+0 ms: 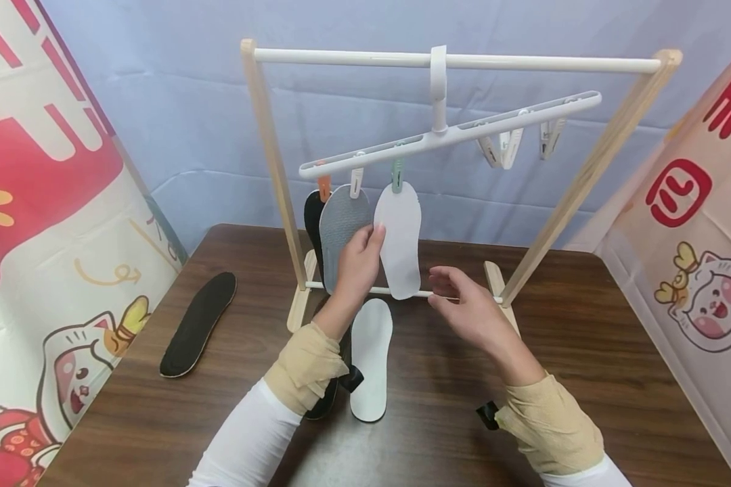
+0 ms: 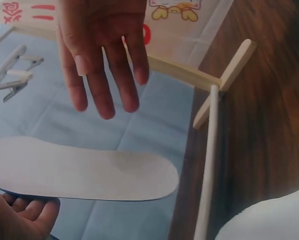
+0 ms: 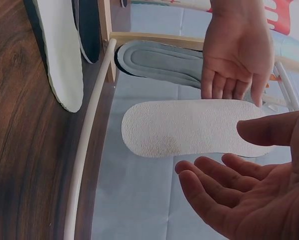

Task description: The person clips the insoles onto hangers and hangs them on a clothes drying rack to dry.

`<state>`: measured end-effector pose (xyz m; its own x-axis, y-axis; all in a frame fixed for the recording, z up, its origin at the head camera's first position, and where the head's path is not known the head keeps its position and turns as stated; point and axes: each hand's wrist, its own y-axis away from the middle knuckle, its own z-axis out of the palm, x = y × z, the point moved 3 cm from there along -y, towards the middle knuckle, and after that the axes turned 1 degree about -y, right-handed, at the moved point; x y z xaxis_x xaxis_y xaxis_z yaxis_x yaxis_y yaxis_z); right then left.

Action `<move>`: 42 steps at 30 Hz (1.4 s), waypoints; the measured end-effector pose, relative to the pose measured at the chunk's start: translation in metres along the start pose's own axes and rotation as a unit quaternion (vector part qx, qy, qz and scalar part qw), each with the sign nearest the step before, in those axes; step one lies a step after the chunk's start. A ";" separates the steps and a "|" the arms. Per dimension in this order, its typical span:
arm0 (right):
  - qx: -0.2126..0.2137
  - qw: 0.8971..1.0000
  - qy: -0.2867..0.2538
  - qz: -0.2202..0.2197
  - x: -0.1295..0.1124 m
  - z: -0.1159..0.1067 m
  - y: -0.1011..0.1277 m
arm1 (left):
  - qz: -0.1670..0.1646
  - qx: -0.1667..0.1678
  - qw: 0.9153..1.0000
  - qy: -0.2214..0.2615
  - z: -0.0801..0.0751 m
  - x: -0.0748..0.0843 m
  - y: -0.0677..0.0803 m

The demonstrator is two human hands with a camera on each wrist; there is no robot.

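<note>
the hanging white insole (image 1: 400, 250) lies between the two hands, and any move seems to turn on that: it is to the right of the left hand (image 1: 361, 260) and to the left of the right hand (image 1: 466, 308), its long axis close to upright, its top in the green clip (image 1: 397, 176). the left hand is the nearer, its loose fingers reaching behind the insole's left edge and its thumb raised beside that edge; how firmly they touch, i cannot tell. the right hand is apart from it, thumb and fingers spread around nothing. the two hands do not meet. counted, three insoles hang from the sloping white hanger (image 1: 365, 162): the white one, a grey insole (image 1: 344, 223) and, partly behind that, a black insole (image 1: 312, 223). three more lie on the table (image 1: 585, 372): a loose white insole (image 1: 371, 365), a dark insole (image 1: 197, 325) well off to the left, and a half-hidden dark insole (image 1: 321, 406) under the left forearm. six clips show: one green, one orange clip (image 1: 324, 188), one white clip (image 1: 356, 184), and three pale clips (image 1: 510, 149) at the raised end, holding nothing. there is one stand (image 1: 457, 61).
</note>
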<state>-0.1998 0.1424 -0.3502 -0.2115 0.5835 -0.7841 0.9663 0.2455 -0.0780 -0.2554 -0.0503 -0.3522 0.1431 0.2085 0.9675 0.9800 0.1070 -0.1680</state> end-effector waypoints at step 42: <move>-0.005 1.000 -0.004 0.005 0.008 -0.022 0.004 | -0.048 -0.047 0.995 -0.072 -0.043 -0.064 0.033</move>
<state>-0.2011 0.1650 -0.3430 -0.1998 0.5794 -0.7901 0.9669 0.2472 -0.0632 -0.2259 -0.1020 -0.4117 0.0326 0.3403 0.9398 0.9978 0.0433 -0.0503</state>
